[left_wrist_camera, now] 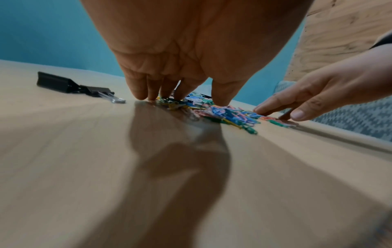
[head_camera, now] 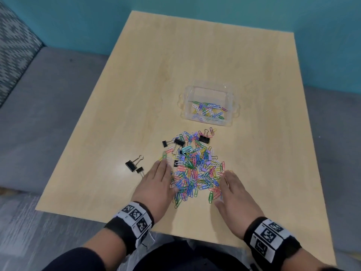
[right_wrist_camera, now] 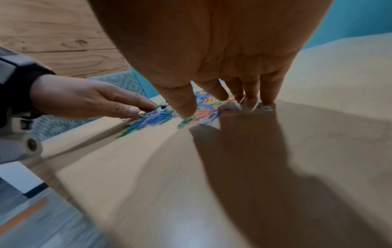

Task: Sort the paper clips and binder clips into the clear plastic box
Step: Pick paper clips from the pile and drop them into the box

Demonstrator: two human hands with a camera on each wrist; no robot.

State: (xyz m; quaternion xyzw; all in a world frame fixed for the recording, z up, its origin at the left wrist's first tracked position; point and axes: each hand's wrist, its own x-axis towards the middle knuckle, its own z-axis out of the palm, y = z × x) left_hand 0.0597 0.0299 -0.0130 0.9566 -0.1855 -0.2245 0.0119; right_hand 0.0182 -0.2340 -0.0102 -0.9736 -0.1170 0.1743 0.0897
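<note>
L hand & R hand flat, fingers straight, flanking clip pile nr front table edge; box beyond

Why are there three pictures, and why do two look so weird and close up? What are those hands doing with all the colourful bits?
There is no machine here, just a person's two bare hands. The big picture comes from a camera worn on the person's head, looking down. The two odd ones come from small cameras at each wrist, so you see the palm and fingers from very close.

On the wooden table lies a heap of coloured paper clips, with black binder clips in it and beside it. Behind the heap stands a clear plastic box with a few more clips inside.

The left hand and the right hand sit at either side of the heap, fingers straight, fingertips touching its edges. Neither hand holds anything.
</note>
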